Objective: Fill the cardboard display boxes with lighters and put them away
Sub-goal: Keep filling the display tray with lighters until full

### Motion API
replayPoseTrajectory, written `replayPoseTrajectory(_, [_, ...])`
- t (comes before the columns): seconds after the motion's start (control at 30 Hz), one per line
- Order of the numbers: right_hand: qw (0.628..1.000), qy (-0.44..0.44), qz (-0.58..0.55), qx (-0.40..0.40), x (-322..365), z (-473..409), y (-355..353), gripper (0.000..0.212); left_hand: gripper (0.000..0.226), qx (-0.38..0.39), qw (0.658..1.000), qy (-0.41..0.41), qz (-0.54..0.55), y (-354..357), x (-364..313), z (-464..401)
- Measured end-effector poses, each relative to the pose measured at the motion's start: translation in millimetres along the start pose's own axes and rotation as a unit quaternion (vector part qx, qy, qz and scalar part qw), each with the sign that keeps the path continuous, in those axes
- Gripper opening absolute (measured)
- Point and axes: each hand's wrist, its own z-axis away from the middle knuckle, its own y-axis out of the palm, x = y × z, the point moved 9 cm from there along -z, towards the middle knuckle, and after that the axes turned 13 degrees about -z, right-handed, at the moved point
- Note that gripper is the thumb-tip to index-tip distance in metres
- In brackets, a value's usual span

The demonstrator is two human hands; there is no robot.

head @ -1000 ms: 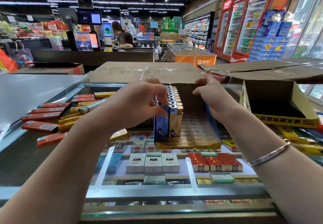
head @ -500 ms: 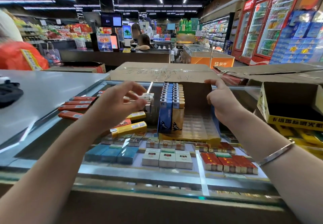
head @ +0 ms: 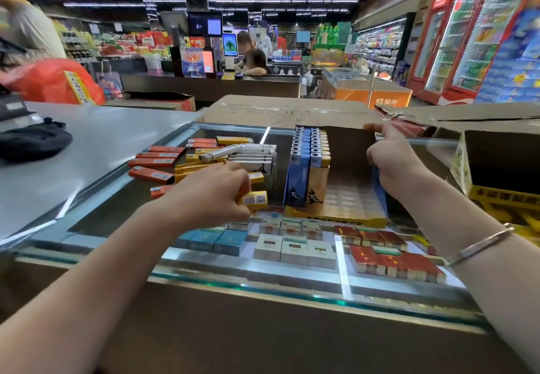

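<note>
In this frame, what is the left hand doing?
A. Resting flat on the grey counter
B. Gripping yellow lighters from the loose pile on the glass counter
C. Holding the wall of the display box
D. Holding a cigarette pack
B: the left hand curls round yellow lighters at the loose pile, while the right hand is the one on the display box.

cigarette packs (head: 293, 249), black bag (head: 32, 142), fridges (head: 461, 34)

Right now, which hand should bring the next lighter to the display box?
Left. The left hand already grips a yellow lighter among the loose lighters, beside the display box. The right hand steadies the box's right wall.
</note>
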Motion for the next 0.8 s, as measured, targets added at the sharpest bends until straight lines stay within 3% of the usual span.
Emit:
replayPoseTrajectory(0.2, [1.000, 0.010, -0.011, 0.012, 2, 4, 3, 0.061, 0.019, 0.046, 0.998, -0.022, 0.041, 5, 7, 1])
replayPoseTrajectory(0.37, [1.000, 0.014, -0.009, 0.021, 2, 6, 4, 0.062, 0.027, 0.065, 0.996, -0.025, 0.064, 10, 17, 8])
replayPoseTrajectory(0.53, [1.000, 0.019, -0.001, 0.025, 3, 7, 4, 0.062, 0.035, 0.041, 0.992, -0.037, 0.113, 12, 29, 15])
replayPoseTrajectory(0.67, [1.000, 0.019, 0.000, 0.025, 3, 8, 5, 0.063, 0.021, 0.007, 0.990, -0.075, 0.116, 12, 48, 10])
replayPoseTrajectory(0.8, [1.000, 0.018, 0.012, 0.022, 2, 7, 4, 0.063, 0.021, -0.066, 0.972, -0.126, 0.186, -1, 63, -1])
